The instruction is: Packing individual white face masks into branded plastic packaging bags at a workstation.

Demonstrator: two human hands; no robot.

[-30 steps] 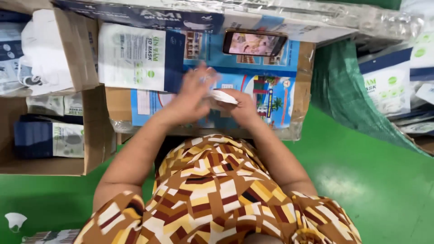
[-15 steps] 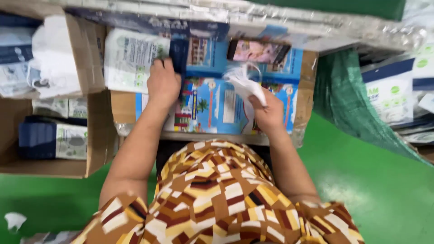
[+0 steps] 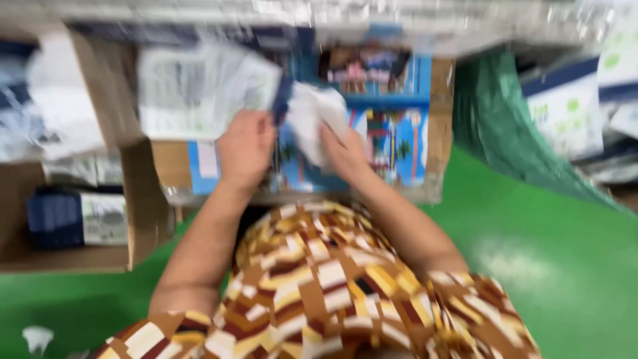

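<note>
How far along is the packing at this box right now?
Done: the cardboard box in front already holds blue printed packs. In hand: the right hand grips a white bag over the box; the left hand rests at a white pack. Left: white and blue packs wait in the side carton. The picture is blurred.

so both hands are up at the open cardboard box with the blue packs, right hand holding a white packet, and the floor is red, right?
Not quite: the floor is green, not red, as the head view shows. The rest holds: both hands are up at the open cardboard box of blue packs, and the right hand holds a white packet, while the left hand sits beside it. The picture is blurred.
</note>
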